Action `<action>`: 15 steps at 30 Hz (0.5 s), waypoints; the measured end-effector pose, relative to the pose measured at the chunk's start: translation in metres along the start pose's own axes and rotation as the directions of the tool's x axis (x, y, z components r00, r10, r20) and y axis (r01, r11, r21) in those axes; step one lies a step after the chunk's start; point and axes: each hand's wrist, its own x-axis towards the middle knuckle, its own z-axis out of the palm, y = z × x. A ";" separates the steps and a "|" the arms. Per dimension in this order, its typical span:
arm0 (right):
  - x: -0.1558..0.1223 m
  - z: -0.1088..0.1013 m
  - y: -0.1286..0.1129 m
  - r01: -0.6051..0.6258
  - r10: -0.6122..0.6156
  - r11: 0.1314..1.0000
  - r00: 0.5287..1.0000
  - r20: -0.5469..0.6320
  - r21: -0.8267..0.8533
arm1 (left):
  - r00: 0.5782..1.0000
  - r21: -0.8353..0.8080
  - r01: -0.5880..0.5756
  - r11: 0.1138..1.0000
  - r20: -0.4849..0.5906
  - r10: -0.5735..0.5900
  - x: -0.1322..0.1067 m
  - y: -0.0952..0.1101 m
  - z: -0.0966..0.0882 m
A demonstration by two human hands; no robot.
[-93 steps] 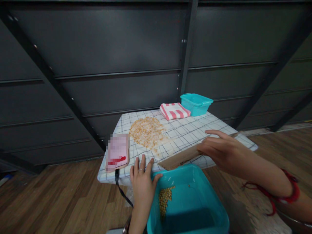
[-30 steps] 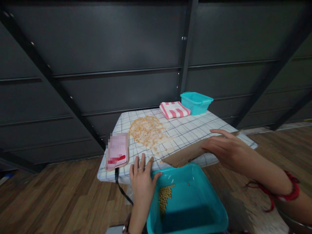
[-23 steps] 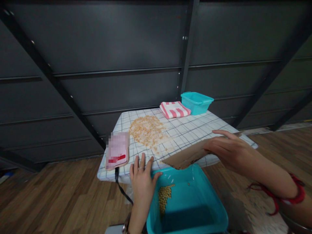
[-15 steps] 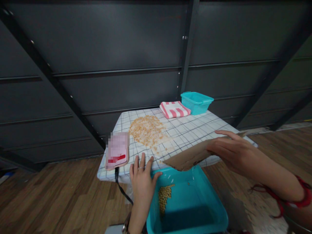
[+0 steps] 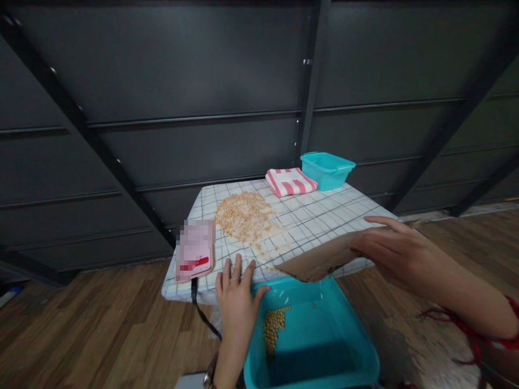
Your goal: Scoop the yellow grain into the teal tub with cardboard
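1. Grips the right end of the cardboard [image 5: 320,259] with the right hand [image 5: 389,251], at centre right of the frame. Fingers laid long over its top edge, closed on it. Thumb hidden underneath.
2. Holds it slanting down toward the left, with the low corner just above the far rim of the big teal tub [image 5: 324,335] in the lower middle of the frame, at the near edge of the table [image 5: 324,216].
3. Rests the left hand [image 5: 239,302] at lower centre, open and flat, with fingers spread. Fingertips against the table's near edge, thumb on the tub's far left corner, pinching nothing. Ring [image 5: 234,280] on one finger.
4. Inside the tub, toward its left wall: a small clump of yellow beans [image 5: 274,324], plus a few strays farther back.
5. Above the left hand, on the checked cloth: a loose heap of grain [image 5: 245,216], thinning into a trail toward the cardboard's low end.
6. At the table's near left corner: a pink phone [image 5: 195,249], blurred, with a black cable [image 5: 203,316] hanging below it.
7. At the table's far edge, just right of centre: a folded striped towel [image 5: 291,182], and just beside it on the right a small teal tub [image 5: 326,170].
8. At the lower right edge: red string [image 5: 474,335] near the right wrist.
9. Behind and around: dark panelled wall [image 5: 182,81] across the upper frame, wooden floor [image 5: 101,324] at lower left.
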 end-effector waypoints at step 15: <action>-0.002 0.007 0.003 -0.053 0.052 0.995 0.998 -0.022 -0.082 | 1.000 0.002 -0.006 1.000 -0.001 0.006 -0.001 -0.001 0.002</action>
